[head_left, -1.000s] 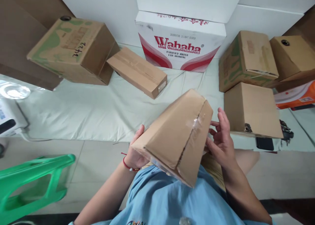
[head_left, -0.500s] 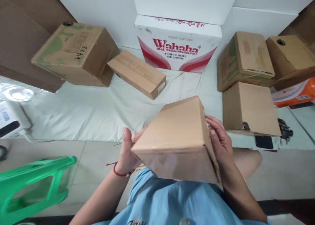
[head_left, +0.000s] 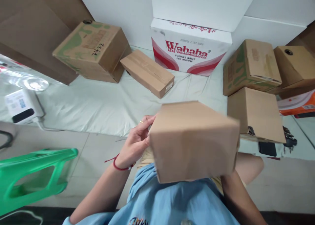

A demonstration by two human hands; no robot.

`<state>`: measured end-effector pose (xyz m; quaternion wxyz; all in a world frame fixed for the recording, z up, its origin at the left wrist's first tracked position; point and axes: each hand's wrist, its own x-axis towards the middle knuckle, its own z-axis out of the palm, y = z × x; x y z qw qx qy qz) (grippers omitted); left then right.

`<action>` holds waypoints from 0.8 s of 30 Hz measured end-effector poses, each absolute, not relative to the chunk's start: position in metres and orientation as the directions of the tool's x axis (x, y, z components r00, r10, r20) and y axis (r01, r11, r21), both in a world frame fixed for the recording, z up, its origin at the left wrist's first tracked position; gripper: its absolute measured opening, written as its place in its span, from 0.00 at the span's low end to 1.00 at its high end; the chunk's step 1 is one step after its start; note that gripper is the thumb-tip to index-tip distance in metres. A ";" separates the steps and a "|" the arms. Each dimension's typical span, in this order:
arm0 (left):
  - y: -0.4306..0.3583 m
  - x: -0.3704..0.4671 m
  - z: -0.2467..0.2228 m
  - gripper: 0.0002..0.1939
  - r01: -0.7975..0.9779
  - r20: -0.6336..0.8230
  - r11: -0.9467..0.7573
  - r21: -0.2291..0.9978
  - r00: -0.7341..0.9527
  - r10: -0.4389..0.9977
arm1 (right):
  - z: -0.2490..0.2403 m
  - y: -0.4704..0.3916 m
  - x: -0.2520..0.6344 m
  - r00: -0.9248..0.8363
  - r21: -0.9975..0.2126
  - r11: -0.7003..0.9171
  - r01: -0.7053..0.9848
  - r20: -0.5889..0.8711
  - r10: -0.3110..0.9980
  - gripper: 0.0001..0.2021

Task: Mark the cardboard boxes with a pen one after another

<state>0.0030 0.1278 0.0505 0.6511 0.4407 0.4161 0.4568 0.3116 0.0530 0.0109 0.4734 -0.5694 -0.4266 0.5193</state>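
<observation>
A plain brown cardboard box (head_left: 194, 146) is held in front of my blue shirt, a little above my lap, and looks slightly blurred. My left hand (head_left: 137, 138) grips its left side, with the thumb on the near edge and the fingers further back. A red string bracelet is on that wrist and a ring on one finger. My right hand is hidden by the box; only the right forearm (head_left: 242, 198) shows below it, so its fingers cannot be seen.
On the cloth-covered table (head_left: 98, 106) are a green-patterned box (head_left: 91, 51), a flat carton (head_left: 147, 72), a white Wahaha carton (head_left: 189, 51), stacked boxes (head_left: 261, 113), a phone (head_left: 267, 148) and keys (head_left: 289, 138). A white device (head_left: 23, 106) lies left. A green stool (head_left: 36, 175) stands lower left.
The box has turned, its near face now toward me, and moved slightly right. My left fingers have shifted along its left side. My right hand, visible before, has gone behind the box.
</observation>
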 end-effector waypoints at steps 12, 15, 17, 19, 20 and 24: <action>0.129 0.004 0.037 0.27 -0.109 0.029 0.015 0.994 0.387 0.922 | 0.010 0.049 0.291 0.106 -0.981 -0.146 0.124 -0.133 0.985 0.25; 0.128 0.004 0.034 0.26 -0.142 0.074 -0.023 0.990 0.371 0.926 | 0.008 0.048 0.293 0.100 -0.981 -0.158 0.110 -0.147 0.984 0.26; 0.127 0.004 0.034 0.25 -0.092 0.121 -0.093 0.991 0.374 0.919 | 0.004 0.046 0.295 0.115 -0.978 -0.193 0.081 -0.183 0.976 0.25; 0.126 0.004 0.036 0.25 0.003 0.181 -0.199 0.980 0.399 0.899 | -0.003 0.044 0.298 0.128 -0.974 -0.224 0.039 -0.217 0.968 0.25; 0.126 0.005 0.037 0.25 0.048 0.205 -0.246 0.968 0.413 0.887 | -0.007 0.043 0.299 0.128 -0.972 -0.234 0.016 -0.230 0.965 0.25; 0.123 0.011 0.036 0.31 0.083 0.213 -0.267 0.960 0.402 0.891 | -0.010 0.039 0.300 0.108 -0.978 -0.203 -0.044 -0.207 0.972 0.24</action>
